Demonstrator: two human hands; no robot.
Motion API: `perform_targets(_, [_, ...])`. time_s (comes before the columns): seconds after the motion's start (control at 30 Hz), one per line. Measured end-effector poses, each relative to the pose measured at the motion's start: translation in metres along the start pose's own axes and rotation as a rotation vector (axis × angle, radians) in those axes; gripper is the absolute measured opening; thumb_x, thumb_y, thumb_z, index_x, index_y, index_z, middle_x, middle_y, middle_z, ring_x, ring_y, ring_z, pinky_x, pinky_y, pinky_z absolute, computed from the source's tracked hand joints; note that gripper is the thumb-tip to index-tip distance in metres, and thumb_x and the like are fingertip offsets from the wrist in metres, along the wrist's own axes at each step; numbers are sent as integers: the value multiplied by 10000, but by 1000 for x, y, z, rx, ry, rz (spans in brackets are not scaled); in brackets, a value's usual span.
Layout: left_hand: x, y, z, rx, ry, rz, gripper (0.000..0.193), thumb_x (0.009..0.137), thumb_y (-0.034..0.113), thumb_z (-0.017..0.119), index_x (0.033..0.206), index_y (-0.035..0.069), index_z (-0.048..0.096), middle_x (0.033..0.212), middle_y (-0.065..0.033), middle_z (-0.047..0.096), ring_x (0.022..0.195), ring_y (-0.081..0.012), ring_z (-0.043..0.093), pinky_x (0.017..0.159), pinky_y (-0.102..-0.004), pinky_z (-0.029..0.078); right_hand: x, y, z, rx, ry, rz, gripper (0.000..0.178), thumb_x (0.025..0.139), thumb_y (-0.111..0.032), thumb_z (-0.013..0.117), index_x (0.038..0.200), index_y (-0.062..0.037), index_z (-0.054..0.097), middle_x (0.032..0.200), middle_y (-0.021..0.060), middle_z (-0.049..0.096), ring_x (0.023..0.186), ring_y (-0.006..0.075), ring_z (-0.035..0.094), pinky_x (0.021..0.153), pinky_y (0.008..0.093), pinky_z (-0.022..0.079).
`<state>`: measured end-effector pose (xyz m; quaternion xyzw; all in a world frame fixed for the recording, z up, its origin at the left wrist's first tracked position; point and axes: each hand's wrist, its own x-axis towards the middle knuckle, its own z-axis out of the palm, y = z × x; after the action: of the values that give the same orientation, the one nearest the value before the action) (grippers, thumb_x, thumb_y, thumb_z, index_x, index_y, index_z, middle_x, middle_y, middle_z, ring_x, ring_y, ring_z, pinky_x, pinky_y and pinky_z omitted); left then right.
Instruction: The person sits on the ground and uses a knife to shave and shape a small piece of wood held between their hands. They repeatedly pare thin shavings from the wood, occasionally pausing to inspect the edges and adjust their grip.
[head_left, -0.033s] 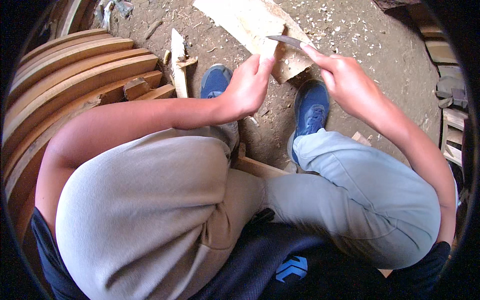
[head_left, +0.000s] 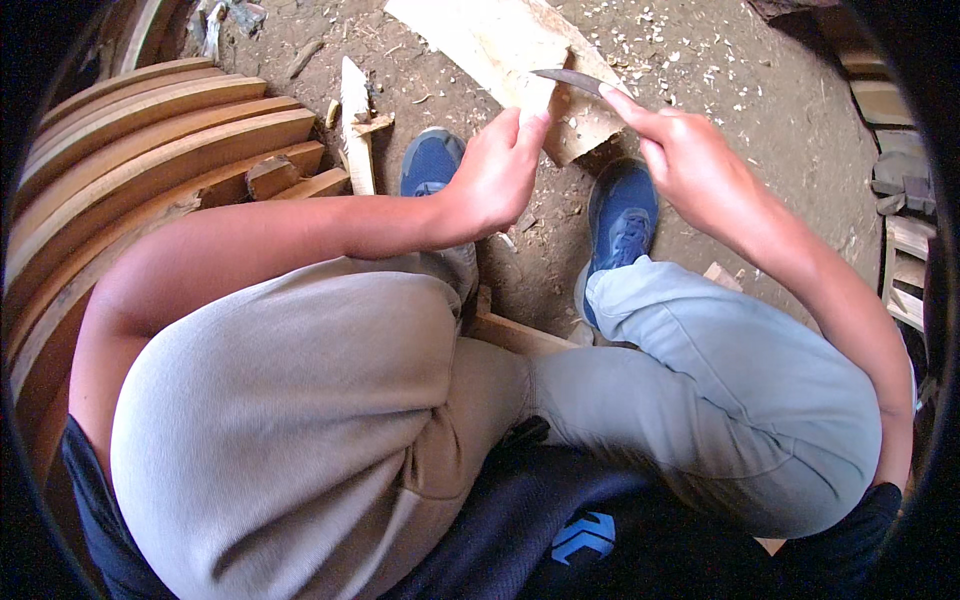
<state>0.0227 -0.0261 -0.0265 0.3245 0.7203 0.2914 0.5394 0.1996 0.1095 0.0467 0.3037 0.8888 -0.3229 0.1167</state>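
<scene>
My left hand (head_left: 497, 175) is closed on the near end of a pale piece of wood (head_left: 538, 97), thumb laid along it. In my right hand (head_left: 697, 160) is a knife; its dark, slightly curved blade (head_left: 575, 80) points left, with the tip at the wood piece. My fist hides the knife's handle, and a finger stretches along toward the blade. Beneath both lies a wide, light wooden board (head_left: 450, 28), strewn with shavings, on the ground just beyond my feet.
Several long curved wooden pieces (head_left: 180, 125) are stacked at the left. A split stick (head_left: 356, 120) lies beside my left shoe (head_left: 432, 158). My right shoe (head_left: 622, 215) is near the board's end. Wood chips dot the dirt floor (head_left: 755, 120). More timber (head_left: 905, 240) stands at the right edge.
</scene>
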Motion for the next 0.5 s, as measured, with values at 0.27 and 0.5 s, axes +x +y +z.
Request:
perform_targets(0.27, [-6, 27, 5, -13, -75, -192, 557, 1040, 433, 324, 1031, -84, 532, 960, -330, 627, 966, -484, 611, 896, -526, 454, -4, 3, 9, -86, 68, 3, 460, 920, -71, 501, 1374, -126, 548, 844, 276, 640, 777, 437, 656, 729, 510, 528])
perform_targets(0.5, [5, -1, 13, 80, -1, 2, 541, 1045, 423, 317, 1032, -75, 529, 890, -301, 629, 883, -435, 632, 830, -503, 478, -5, 0, 10, -152, 118, -26, 459, 919, -71, 500, 1372, -122, 550, 853, 273, 645, 789, 433, 660, 738, 511, 530])
